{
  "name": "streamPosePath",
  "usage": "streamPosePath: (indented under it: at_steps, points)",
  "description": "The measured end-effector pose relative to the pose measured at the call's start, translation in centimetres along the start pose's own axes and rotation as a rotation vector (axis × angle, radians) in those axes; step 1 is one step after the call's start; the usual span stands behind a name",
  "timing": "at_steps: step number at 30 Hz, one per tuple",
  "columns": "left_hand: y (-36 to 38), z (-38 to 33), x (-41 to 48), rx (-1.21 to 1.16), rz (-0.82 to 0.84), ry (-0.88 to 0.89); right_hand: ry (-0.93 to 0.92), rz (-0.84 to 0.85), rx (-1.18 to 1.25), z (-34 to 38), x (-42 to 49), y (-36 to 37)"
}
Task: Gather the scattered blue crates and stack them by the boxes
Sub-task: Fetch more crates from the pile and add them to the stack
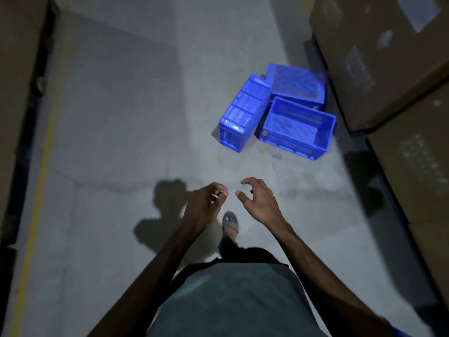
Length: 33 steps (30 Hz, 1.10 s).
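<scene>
Nearest me, both hands hang out in front at waist height, empty. My left hand (pixel 206 203) has its fingers curled loosely toward the thumb, a grip nearly together but closed on nothing; there may be a small pale thing between the fingertips, too small to tell. My right hand (pixel 257 200) is apart, fingers spread and hooked, as if readying to take a rim. Below them one sandalled foot (pixel 230 221) is stepping forward on the concrete floor (pixel 121 117), so I judge this as the approach, before any pickup.

Farther on, to the right, three blue crates sit bunched together beside the cardboard boxes (pixel 388 57). The nearest crate (pixel 297 128) stands upright, open side up, its long axis running left to right and angled a little away. Touching it on the left, a second crate (pixel 243 113) lies tipped on its side, long axis running near to far. Behind both, the third crate (pixel 296 85) leans tilted, its mesh bottom facing up. They look dropped, not stacked, so squaring and nesting them remains to do.
</scene>
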State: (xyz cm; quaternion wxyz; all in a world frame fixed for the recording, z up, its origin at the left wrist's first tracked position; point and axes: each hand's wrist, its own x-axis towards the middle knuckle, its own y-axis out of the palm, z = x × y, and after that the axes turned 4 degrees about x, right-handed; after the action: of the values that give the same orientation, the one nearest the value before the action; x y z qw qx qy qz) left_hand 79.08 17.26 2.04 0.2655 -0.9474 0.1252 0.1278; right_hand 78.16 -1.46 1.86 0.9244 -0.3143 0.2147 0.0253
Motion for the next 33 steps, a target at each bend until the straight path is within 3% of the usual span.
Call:
streamPosePath:
  at_steps: [10, 24, 33]
  points:
    - [-14.5, -1.4, 22.2, -0.060, -0.140, -0.055, -0.146, 0.110, -0.099, 17.0, 24.4, -0.1]
    - [-38.6, 0.6, 56.1, -0.011, 0.027, -0.007, -0.054, -0.009, 0.010, 39.2, 56.6, 5.5]
    - [-47.2, -2.9, 78.1, 0.088, 0.089, 0.092, 0.018, -0.086, 0.068, 47.5, 76.3, 4.0]
